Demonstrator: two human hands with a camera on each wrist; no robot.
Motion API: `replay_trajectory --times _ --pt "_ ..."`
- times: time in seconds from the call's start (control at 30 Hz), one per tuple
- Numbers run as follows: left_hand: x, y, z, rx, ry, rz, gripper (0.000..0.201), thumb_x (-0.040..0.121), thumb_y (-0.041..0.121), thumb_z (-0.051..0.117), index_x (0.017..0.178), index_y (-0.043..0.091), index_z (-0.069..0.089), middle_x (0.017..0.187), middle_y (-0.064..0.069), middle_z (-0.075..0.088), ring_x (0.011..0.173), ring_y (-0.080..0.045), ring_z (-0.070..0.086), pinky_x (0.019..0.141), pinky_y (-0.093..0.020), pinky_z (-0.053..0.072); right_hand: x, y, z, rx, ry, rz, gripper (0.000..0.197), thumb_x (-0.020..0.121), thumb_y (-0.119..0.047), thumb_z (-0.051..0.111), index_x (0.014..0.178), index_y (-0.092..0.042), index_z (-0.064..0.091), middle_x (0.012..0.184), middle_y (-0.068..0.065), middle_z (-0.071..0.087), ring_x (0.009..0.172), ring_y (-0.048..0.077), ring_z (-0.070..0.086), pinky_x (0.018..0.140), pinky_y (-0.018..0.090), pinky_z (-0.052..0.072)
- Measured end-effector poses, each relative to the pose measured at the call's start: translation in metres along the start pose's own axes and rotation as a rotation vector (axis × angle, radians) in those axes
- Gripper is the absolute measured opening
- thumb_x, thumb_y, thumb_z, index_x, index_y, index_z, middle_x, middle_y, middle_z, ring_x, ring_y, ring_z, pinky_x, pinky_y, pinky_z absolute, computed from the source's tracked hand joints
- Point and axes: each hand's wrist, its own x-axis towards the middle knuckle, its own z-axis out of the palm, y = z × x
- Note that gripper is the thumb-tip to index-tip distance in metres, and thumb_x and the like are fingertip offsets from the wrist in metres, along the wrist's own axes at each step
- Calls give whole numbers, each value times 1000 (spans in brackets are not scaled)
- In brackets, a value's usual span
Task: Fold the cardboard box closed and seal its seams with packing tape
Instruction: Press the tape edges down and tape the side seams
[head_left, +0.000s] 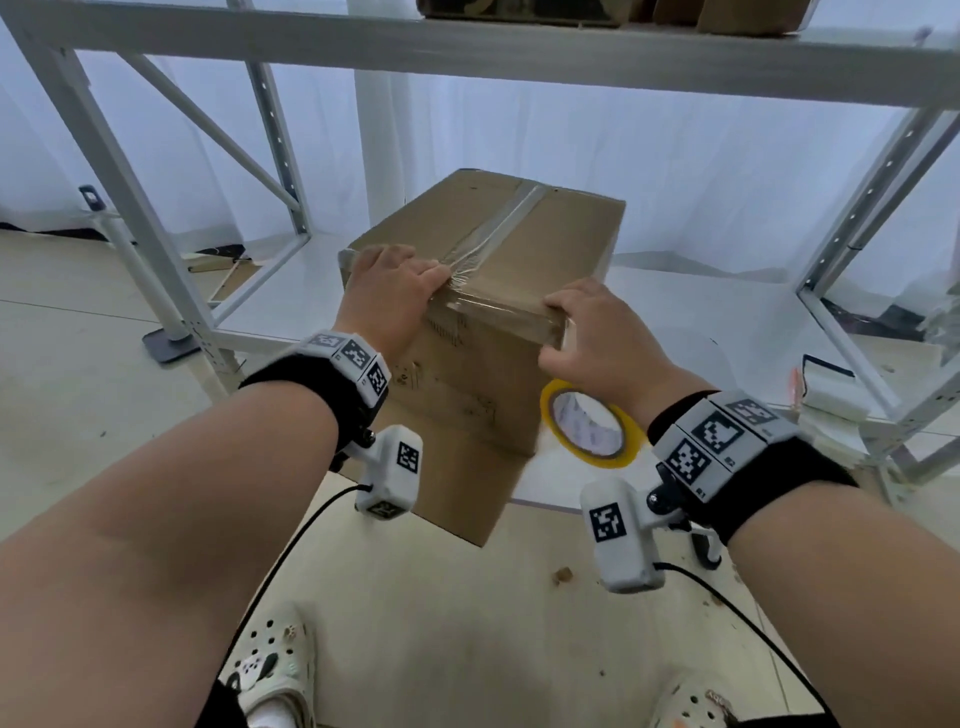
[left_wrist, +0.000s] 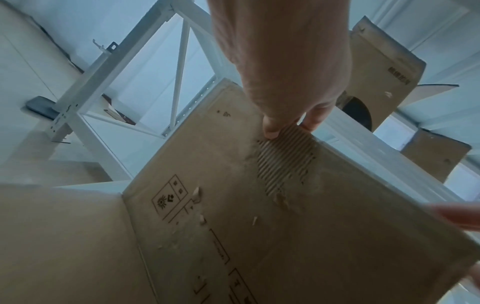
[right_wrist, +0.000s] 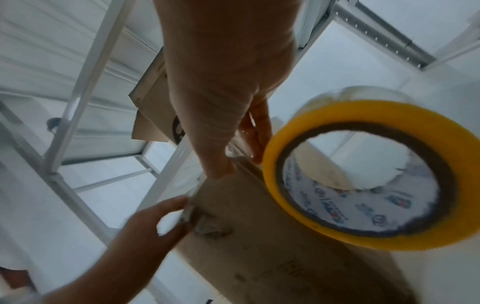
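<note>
Head view shows the cardboard box (head_left: 545, 244) at frame centre on the shelf (head_left: 675, 312). Left grip (head_left: 389, 291) presses flat-fingered on its taped top edge. Right grip (head_left: 592, 332) pinches that edge, with the tape roll (head_left: 589, 423) just below.

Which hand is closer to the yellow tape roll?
The right hand, gripping the near right corner of the box: the yellow tape roll sits just below it. The left hand rests farther left, away from it.

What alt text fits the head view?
The left hand and right hand press clear packing tape over the near top edge of a closed brown cardboard box on a low white metal shelf, the right gripping its corner. A yellow tape roll is just below it.
</note>
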Motion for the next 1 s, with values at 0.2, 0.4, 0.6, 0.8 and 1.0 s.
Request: replay_trajectory --times 0.2,0.4,0.6,0.8,1.0 --pt "21 2 16 -57 -6 -98 44 88 5 47 129 21 50 133 -6 49 125 -31 36 103 -45 25 15 -7 6 454 -35 156 36 87 -7 59 123 -8 60 130 2 53 86 16 67 79 27 56" --pt "-2 29 18 -175 166 283 41 85 25 60 126 19 58 123 -4 61 109 -28 57 96 -45 39 12 3 11 637 -122 124 50 81 14 54 123 -13 59 142 0 44 110 28 60 85 36 57" --pt "-5 50 11 -258 145 146 33 91 22 56 123 17 59 125 -4 60 115 -29 56 99 -43 37 6 12 11 642 -52 118 51 80 5 63 120 -24 51 124 5 54 71 19 65 65 27 56" --pt "-4 58 10 -236 127 82 31 93 24 52 123 18 58 126 -3 59 118 -28 54 103 -41 33 5 18 7 579 -6 141 52 78 -5 71 120 -25 49 118 -3 55 79 38 64 75 38 57" --pt "-2 60 11 -179 101 76 33 96 28 48 128 22 52 130 1 55 122 -23 51 104 -37 29 4 20 2 621 -109 127 54 80 5 64 123 -25 49 110 -2 56 83 39 64 73 35 57"
